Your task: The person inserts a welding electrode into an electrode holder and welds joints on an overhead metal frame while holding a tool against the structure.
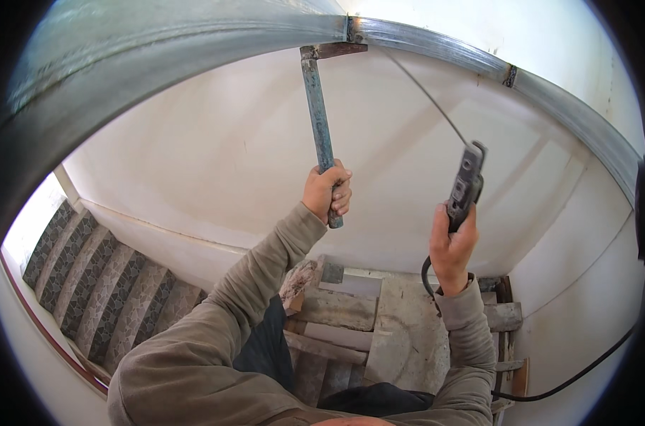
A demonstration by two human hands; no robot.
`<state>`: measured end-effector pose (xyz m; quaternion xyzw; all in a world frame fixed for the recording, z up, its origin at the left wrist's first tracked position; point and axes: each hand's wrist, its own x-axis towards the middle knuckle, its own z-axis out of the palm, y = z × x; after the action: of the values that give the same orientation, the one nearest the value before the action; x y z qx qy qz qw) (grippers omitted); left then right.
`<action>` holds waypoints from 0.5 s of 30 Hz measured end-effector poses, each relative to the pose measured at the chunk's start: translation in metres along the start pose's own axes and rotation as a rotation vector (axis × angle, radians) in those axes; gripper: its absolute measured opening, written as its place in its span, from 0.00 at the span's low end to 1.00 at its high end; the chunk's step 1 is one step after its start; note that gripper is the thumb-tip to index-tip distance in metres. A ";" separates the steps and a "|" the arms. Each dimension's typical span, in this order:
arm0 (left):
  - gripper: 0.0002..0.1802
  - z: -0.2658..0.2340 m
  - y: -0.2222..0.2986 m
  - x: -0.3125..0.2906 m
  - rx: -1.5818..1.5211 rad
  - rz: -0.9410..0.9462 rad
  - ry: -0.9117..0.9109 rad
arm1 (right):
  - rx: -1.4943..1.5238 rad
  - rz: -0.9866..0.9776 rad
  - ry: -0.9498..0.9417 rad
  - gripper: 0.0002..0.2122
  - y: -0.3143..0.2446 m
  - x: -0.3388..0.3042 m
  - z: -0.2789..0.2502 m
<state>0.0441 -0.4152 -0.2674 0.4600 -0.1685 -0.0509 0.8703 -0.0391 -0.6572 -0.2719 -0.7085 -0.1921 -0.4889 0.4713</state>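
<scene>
My left hand [326, 190] is closed round the worn blue-grey handle of a hammer [318, 117]. The hammer stands nearly upright, its dark head up against the underside of a metal beam [429, 44], close to a dark joint. Gripped in my right hand [452, 248] is a black welding electrode holder [467, 183]. A thin welding rod [430, 98] runs from its jaws up and left toward the beam, near the hammer head. Whether the rod's far tip touches the beam, I cannot tell. A black cable [427, 277] hangs from the holder beside my wrist.
Below me are planks [337, 309] and a dusty board [400, 341]. Tiled stairs [116, 291] descend at the left, next to a white wall [194, 156]. More black cable [571, 385] curves along the right side. A second dark joint [509, 76] marks the beam farther right.
</scene>
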 end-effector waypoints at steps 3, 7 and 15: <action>0.16 0.000 -0.001 0.000 -0.004 -0.005 -0.016 | 0.045 0.156 -0.075 0.10 0.009 -0.002 -0.003; 0.16 0.002 -0.001 0.000 0.001 -0.005 -0.003 | 0.179 0.176 0.000 0.10 0.014 -0.006 0.000; 0.16 0.000 0.001 -0.001 -0.028 -0.004 -0.003 | 0.147 0.259 -0.079 0.09 0.008 -0.001 -0.002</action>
<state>0.0431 -0.4148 -0.2664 0.4482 -0.1681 -0.0555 0.8762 -0.0346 -0.6628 -0.2770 -0.7097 -0.1527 -0.3802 0.5731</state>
